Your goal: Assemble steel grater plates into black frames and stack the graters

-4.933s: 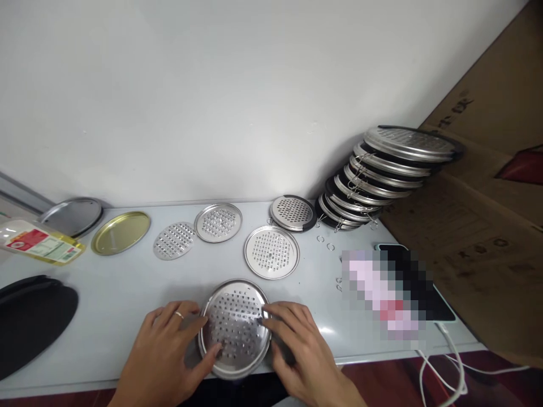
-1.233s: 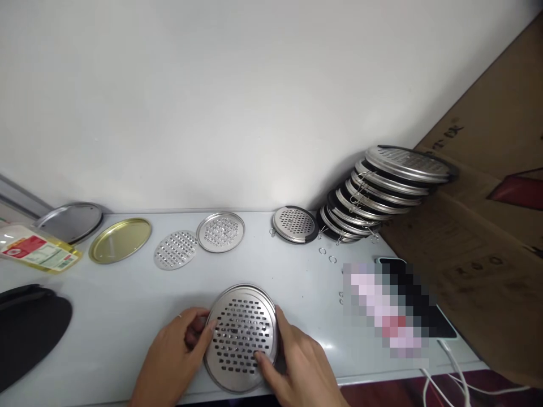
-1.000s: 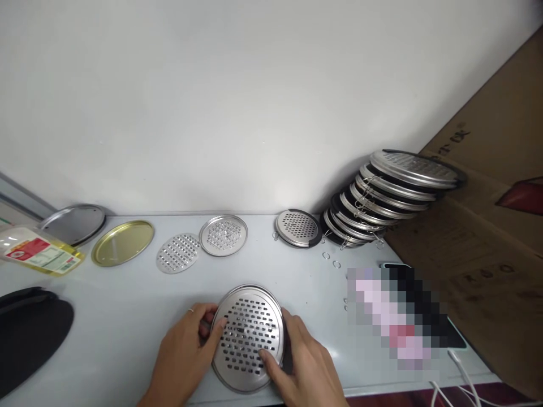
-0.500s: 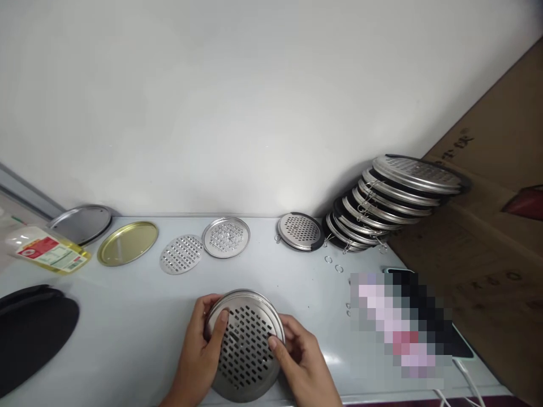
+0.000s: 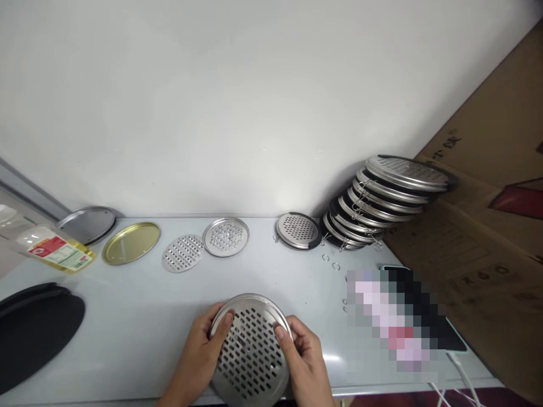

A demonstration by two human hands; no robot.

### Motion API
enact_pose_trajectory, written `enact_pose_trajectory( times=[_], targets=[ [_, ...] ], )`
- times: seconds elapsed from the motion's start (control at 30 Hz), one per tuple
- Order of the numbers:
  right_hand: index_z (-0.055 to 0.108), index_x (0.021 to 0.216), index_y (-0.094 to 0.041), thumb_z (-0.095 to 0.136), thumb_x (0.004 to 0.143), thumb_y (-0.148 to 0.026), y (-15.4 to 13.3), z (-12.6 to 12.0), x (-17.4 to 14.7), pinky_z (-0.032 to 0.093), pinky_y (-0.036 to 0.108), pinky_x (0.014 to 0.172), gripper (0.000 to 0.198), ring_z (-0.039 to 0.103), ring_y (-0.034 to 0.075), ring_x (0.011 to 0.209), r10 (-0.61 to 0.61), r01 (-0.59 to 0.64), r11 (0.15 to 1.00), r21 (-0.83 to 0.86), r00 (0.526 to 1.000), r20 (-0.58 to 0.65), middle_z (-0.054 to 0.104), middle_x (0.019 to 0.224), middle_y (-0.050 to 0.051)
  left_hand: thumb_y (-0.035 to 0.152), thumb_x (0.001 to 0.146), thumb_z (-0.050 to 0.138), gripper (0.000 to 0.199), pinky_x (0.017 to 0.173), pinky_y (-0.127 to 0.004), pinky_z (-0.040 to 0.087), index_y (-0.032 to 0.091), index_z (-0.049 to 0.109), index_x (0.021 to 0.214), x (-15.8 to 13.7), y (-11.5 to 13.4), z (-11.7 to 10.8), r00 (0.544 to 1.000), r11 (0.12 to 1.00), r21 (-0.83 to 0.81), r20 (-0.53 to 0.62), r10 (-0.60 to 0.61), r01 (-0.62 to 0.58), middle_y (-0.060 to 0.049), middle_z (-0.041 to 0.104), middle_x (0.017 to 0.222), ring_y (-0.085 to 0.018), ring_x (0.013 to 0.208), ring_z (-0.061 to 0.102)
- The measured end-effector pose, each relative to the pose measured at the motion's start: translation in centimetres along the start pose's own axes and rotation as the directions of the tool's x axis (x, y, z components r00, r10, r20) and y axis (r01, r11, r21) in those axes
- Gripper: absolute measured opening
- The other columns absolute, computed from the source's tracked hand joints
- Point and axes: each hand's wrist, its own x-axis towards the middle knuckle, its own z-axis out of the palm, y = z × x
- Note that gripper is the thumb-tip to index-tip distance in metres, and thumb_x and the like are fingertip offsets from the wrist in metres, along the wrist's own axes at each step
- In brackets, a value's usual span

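Note:
Between my two hands, low in front of me, is a round metal grater [image 5: 252, 359] with rows of slots and a raised rim. My left hand [image 5: 201, 350] grips its left edge, thumb on the slotted face and fingers behind. On the right edge, my right hand [image 5: 307, 356] clasps it the same way, its thumb pressed near the rim. The grater tilts up toward me, and its underside is hidden. Farther back lie a thin slotted metal disc [image 5: 183, 253] and a rimmed grater disc [image 5: 226, 237], nearly touching.
A leaning stack of black-edged graters [image 5: 386, 198] stands at right beside one single grater [image 5: 298, 230]. Small wire rings [image 5: 326, 258] lie before them. At left are a gold disc [image 5: 132, 243], grey disc [image 5: 87, 224], labelled bottle [image 5: 59, 249] and black discs [image 5: 38, 339]. A cardboard box [image 5: 479, 254] borders the right.
The grater in my hands has come slightly lower and to the right in view, and both thumbs still press its face. The head view has shifted a little.

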Motion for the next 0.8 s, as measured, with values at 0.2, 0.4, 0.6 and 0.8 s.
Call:
enact_pose_trajectory(
  times=[0.2,0.4,0.6,0.8],
  targets=[
    [0.045,0.065,-0.021,0.06,0.088,-0.055,-0.6,0.4,-0.4,0.026,0.024,0.053,0.044,0.026,0.011,0.058,-0.04,0.038,0.999,-0.02,0.993,-0.107,0.028,0.061,-0.006,0.058,0.078,0.069,0.052,0.08,-0.03,0.054,0.015,0.072,0.106,-0.2,-0.4,0.2,0.998,0.998,-0.024,-0.007,-0.066,0.066,-0.007,0.074,0.097,-0.026,0.092,0.067],
    [0.061,0.077,-0.021,0.061,0.085,-0.061,-0.1,0.2,-0.4,0.043,0.025,0.058,0.041,0.051,0.016,0.062,0.024,-0.002,0.996,0.092,0.971,-0.24,0.054,0.065,-0.001,0.057,0.077,0.07,0.054,0.084,-0.032,0.054,0.016,0.072,0.112,-1.5,0.0,0.1,0.996,0.99,-0.129,0.086,-0.036,0.047,-0.009,0.074,0.108,-0.028,0.101,0.066],
    [0.069,0.113,-0.017,0.074,0.069,-0.065,0.5,0.3,-1.0,0.055,0.035,0.076,0.066,0.066,0.031,0.098,0.06,-0.065,0.998,-0.008,0.952,-0.302,0.074,0.106,0.011,0.053,0.085,0.063,0.044,0.082,-0.032,0.055,0.018,0.071,0.111,-2.6,0.5,-0.4,0.978,0.995,-0.093,0.206,-0.017,0.037,-0.007,0.075,0.099,-0.025,0.092,0.068],
    [0.069,0.119,-0.015,0.074,0.071,-0.063,-0.7,-1.0,-0.5,0.056,0.039,0.085,0.068,0.065,0.034,0.106,0.026,-0.031,0.999,-0.013,0.954,-0.299,0.074,0.111,0.013,0.062,0.076,0.062,0.061,0.085,-0.034,0.054,0.023,0.061,0.124,-1.4,1.1,-12.2,0.895,0.841,0.541,-0.378,0.238,0.005,-0.005,0.069,0.116,-0.024,0.094,0.067]
  ],
)
